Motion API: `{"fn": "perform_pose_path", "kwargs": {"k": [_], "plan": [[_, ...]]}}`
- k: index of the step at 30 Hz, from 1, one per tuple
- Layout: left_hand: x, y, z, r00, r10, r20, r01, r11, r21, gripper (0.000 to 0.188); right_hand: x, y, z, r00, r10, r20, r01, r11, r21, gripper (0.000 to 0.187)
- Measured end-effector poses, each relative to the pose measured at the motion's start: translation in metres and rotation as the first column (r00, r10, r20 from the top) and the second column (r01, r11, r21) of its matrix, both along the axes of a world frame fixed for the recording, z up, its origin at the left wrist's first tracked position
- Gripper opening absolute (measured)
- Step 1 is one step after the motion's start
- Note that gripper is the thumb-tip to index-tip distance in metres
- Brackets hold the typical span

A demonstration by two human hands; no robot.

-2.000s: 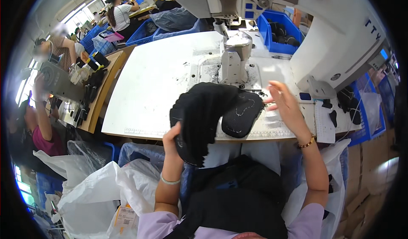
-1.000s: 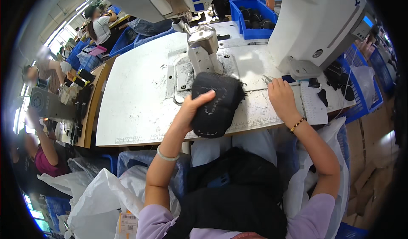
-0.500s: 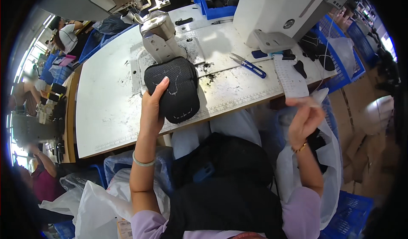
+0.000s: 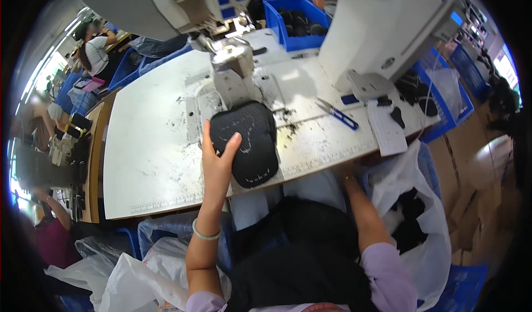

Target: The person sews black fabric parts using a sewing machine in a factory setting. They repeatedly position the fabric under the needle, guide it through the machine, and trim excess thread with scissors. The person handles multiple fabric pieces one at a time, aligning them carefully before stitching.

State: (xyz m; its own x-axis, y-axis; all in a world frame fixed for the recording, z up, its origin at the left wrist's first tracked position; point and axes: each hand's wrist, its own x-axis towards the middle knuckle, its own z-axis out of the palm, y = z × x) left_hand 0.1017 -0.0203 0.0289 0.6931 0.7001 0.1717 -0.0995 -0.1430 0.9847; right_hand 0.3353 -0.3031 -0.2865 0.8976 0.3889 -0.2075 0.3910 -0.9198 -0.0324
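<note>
Head view: left grip [image 4: 217, 166] clasps black pads [image 4: 256, 151] at left edge, thumb atop; right hand hidden.

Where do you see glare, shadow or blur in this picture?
In the head view, glare whitens the metal post; a soft shadow falls on the white table to its right; also in the head view, the grey machine at far left looks blurred, while stitching on the black padded piece shows fairly clearly.

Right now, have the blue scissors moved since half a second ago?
No: the little blue scissors lie in the same spot near the white machine, shifted neither left nor right.
</note>
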Motion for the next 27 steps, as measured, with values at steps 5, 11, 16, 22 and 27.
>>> {"fn": "perform_pose_path", "kwargs": {"k": [5,11,16,22,27], "plan": [[-0.001,0.016,0.013,0.988,0.110,-0.107,-0.040,0.857,0.513,0.068,-0.009,0.006,0.041,0.969,0.183,-0.169,-0.205,0.971,-0.123,0.026],[0.006,0.037,0.032,0.953,0.003,-0.302,0.229,0.647,0.727,0.050,-0.061,0.013,0.222,0.501,0.483,-0.718,-0.646,0.761,0.062,0.032],[0.014,0.040,0.032,0.946,0.054,-0.320,0.218,0.626,0.749,0.040,-0.062,0.050,0.380,0.386,0.593,-0.706,-0.252,0.804,0.538,0.033],[0.019,0.052,0.039,0.999,-0.014,-0.035,0.037,0.491,0.870,0.039,0.074,0.211,0.403,0.673,0.324,0.665,-0.670,0.649,0.361,0.022],[0.017,0.073,0.028,0.965,-0.143,0.218,-0.136,0.438,0.889,0.029,0.197,0.296,0.386,0.926,-0.065,0.371,-0.096,0.911,0.400,0.023]]}}
